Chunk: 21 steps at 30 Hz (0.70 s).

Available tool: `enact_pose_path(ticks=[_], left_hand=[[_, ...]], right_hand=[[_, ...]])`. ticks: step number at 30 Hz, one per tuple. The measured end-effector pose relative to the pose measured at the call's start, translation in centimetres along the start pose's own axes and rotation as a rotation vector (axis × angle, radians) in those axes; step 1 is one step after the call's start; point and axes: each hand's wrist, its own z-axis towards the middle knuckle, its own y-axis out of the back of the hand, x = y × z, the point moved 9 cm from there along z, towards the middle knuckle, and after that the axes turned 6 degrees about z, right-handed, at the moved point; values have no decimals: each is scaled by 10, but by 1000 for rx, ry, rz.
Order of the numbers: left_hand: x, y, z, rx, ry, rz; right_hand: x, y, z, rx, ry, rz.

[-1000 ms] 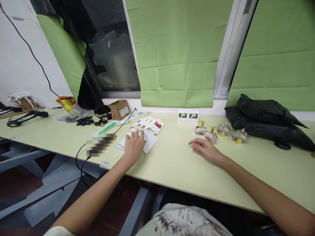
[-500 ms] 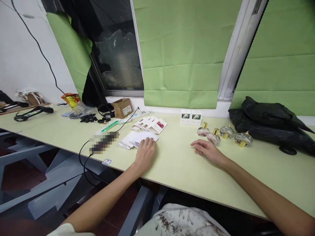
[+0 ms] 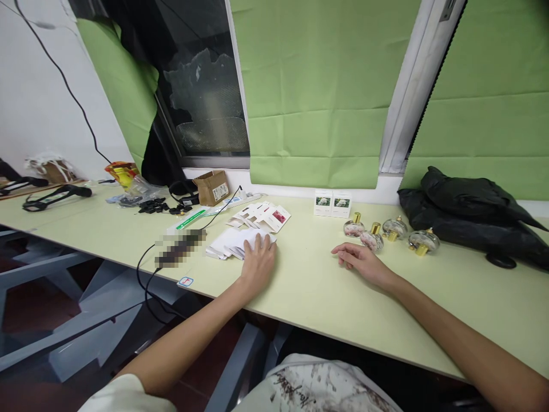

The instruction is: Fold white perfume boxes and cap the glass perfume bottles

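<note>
My left hand (image 3: pixel 259 262) lies palm down with its fingers stretched over the right edge of a pile of folded white papers (image 3: pixel 229 243). No paper is visibly gripped. Behind that pile lie several flat white cartons (image 3: pixel 259 216), one printed with a red flower. My right hand (image 3: pixel 359 262) rests on its side on the table, fingers loosely bent and apart, holding nothing. Just beyond it are several round glass perfume bottles (image 3: pixel 371 238) with gold caps, some tipped over. Two small white boxes (image 3: pixel 332 203) with white-flower pictures stand side by side farther back.
Black plastic bags (image 3: pixel 467 220) lie on the right of the pale table (image 3: pixel 304 292). On the left are a pixelated dark object (image 3: pixel 180 249) with cables, a brown cardboard box (image 3: pixel 212 187), small black parts (image 3: pixel 154 206) and a black frame (image 3: pixel 58 196). Green blinds (image 3: pixel 317 97) hang behind.
My left hand has shifted slightly to the right and its fingers have spread on the white papers. My right hand stays in place.
</note>
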Motion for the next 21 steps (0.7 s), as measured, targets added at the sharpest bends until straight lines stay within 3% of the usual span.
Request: enact_pose_path(ticks=[4, 11, 21], left_hand=[[3, -7, 0, 22, 42, -18], [6, -3, -4, 53, 76, -55], [0, 2, -4, 2, 57, 1]], right_hand=[[2, -1, -1, 4, -5, -2], [6, -1, -3, 0, -4, -13], [1, 0, -2, 12, 2, -12]])
